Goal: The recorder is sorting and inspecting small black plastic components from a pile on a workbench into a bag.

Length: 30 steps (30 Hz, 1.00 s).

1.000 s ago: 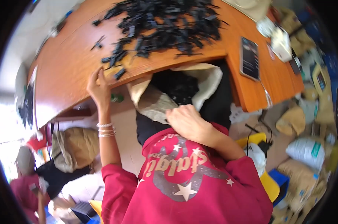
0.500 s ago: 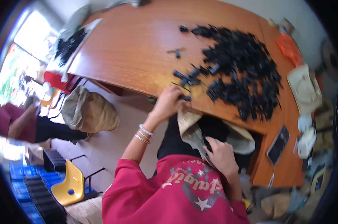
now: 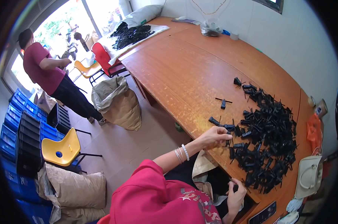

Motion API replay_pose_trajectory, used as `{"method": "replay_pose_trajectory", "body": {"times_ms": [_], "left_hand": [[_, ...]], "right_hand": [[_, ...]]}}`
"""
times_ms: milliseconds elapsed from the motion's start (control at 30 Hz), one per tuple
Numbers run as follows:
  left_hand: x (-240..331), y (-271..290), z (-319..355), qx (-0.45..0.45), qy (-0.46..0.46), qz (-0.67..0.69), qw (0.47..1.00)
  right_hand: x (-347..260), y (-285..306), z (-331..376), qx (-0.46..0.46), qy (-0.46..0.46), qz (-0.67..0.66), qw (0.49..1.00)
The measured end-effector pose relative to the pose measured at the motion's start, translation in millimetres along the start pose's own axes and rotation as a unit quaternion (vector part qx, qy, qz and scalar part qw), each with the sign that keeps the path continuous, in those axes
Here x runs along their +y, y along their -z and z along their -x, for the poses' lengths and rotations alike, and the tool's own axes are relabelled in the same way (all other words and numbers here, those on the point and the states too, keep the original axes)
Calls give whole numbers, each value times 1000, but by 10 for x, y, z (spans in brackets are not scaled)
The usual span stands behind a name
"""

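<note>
My left hand [image 3: 213, 137], with a bead bracelet and bangles at its wrist, is over the table's near edge. Its fingers are closed in a pinch on a small black plastic part that is mostly hidden by the fingertips. Lower down, beside the table edge, my right hand [image 3: 236, 196] is closed around another small black part [image 3: 235, 188]. A pale sack [image 3: 201, 164] sits open at my lap below the table edge. Just beyond my left hand begins a large pile of black plastic parts [image 3: 267, 130] with thin arms. One loose part [image 3: 223, 104] lies apart from it.
A phone [image 3: 264, 213], a cream bag [image 3: 308, 175] and an orange plastic bag [image 3: 314, 132] lie along the right side. A full sack [image 3: 120, 106] and yellow chair [image 3: 62, 149] stand left. Another person [image 3: 46, 71] stands by the bright doorway. More black pieces [image 3: 133, 35] lie at the far end.
The view has tilted up and swung left. My right hand has moved from the sack's mouth toward the table edge and now shows a black part. My left hand stays near the pile.
</note>
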<state>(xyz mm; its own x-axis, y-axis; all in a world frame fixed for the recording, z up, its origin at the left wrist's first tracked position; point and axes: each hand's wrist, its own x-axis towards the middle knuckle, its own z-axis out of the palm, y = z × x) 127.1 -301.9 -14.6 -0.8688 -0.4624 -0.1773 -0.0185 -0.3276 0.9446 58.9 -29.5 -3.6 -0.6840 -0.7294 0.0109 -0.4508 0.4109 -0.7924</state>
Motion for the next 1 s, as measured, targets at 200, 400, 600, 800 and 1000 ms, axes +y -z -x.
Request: {"method": "replay_pose_trajectory", "body": {"times_ms": [200, 400, 600, 800, 1000], "left_hand": [[-89, -92, 80, -132, -40, 256, 957], [-89, -870, 535, -341, 23, 59, 938], [-357, -834, 709, -392, 105, 255, 878], [-317, -924, 855, -346, 137, 102, 923], [-446, -1063, 976, -271, 51, 39, 960]], "right_hand": [[-204, 28, -90, 16, -35, -154, 987], [-146, 66, -157, 1, 78, -229, 970], [371, 249, -14, -102, 55, -144, 983], [-266, 430, -30, -153, 144, -83, 974], [-60, 201, 138, -61, 27, -161, 985]]}}
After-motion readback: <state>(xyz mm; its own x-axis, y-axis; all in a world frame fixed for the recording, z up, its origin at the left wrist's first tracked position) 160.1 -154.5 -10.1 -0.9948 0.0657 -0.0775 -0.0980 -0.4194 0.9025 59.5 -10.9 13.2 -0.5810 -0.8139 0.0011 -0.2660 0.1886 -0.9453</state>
